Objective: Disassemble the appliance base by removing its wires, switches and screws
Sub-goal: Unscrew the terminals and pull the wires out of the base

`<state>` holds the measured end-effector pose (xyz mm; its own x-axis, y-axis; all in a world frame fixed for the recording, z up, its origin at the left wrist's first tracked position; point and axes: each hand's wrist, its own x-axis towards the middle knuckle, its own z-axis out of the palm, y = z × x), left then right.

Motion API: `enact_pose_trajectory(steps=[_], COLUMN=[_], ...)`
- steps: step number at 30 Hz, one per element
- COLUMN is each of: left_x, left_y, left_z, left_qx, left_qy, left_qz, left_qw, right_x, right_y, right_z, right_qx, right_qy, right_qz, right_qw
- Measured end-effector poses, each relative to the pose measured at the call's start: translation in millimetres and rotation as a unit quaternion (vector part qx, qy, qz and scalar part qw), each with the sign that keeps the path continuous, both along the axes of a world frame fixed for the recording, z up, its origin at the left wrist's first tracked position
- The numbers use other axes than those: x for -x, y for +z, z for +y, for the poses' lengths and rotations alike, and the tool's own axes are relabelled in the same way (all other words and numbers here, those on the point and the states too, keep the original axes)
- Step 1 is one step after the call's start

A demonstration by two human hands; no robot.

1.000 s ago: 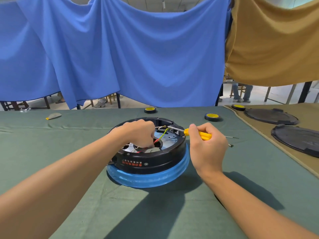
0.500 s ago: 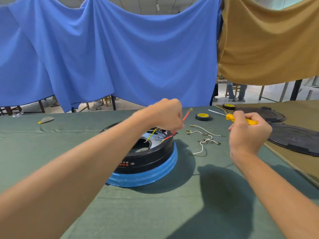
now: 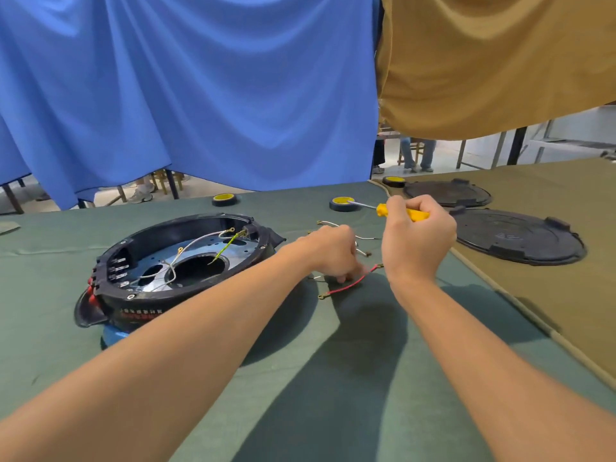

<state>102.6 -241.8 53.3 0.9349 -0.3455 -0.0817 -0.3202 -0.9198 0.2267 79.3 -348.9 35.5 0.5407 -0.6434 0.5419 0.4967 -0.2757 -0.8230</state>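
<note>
Base (image 3: 156,296) sits left on cloth; left hand (image 3: 333,255), fingers curled downward, meets red wire (image 3: 346,287) beside it, apparently discarding; pinch indeterminable; right hand (image 3: 416,241) fists screwdriver (image 3: 418,215), parked clear.

Both hands (image 3: 333,253) (image 3: 416,241) and forearms (image 3: 200,345) seem bare to the frame's edge.

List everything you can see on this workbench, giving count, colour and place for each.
appliance base: one, black, left, on a blue ring
inner wires: several, white and yellow-green, inside the base
white wires: a few, loose, right of the base
red wire: one, on the green cloth
tape rolls: three, black with yellow cores, far edge
round covers: two, black, right
screwdriver: one, yellow handle
left hand: at the red wire, grip unclear
right hand: grips the screwdriver
</note>
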Motion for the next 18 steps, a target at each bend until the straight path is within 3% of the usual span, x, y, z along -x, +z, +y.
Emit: enact_pose_trajectory(steps=[6,11,18], left_x=[1,1,5], left_y=[33,53,29], left_z=[31,91,154], left_qx=[-0.018,-0.024,0.02], left_qy=[-0.021,0.031,0.049], left_qz=[-0.077,-0.148,-0.105], left_qw=[0.997,0.988,0.993], right_x=[1,7,17], right_y=[-2,-1,-7], right_z=[1,12,47], right_qx=[0.014,0.035,0.05], right_qy=[0.006,0.045,0.116], right_qz=[0.007,0.005,0.002], right_qw=[1.0,0.998,0.992])
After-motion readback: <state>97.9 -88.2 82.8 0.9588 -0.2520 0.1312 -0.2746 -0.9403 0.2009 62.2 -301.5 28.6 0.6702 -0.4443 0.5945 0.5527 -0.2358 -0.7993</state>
